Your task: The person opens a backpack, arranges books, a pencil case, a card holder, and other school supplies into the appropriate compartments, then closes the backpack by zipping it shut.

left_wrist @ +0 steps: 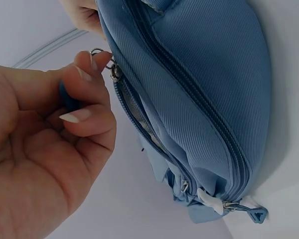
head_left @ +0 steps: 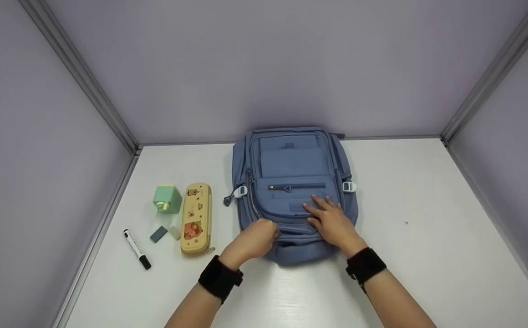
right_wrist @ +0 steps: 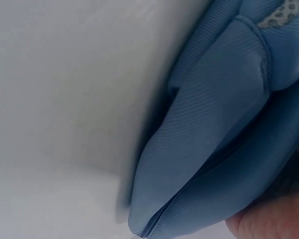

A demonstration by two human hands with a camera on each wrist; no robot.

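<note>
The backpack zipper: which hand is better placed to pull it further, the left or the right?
Left. The left hand already pinches the zipper pull on the backpack, so it can likely pull at once. The right hand lies flat on the front pocket, holding the bag steady.

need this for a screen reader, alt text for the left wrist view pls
A left hand pinches a metal zipper pull on a blue backpack lying on a white table; the zipper beside it is partly open.
</note>
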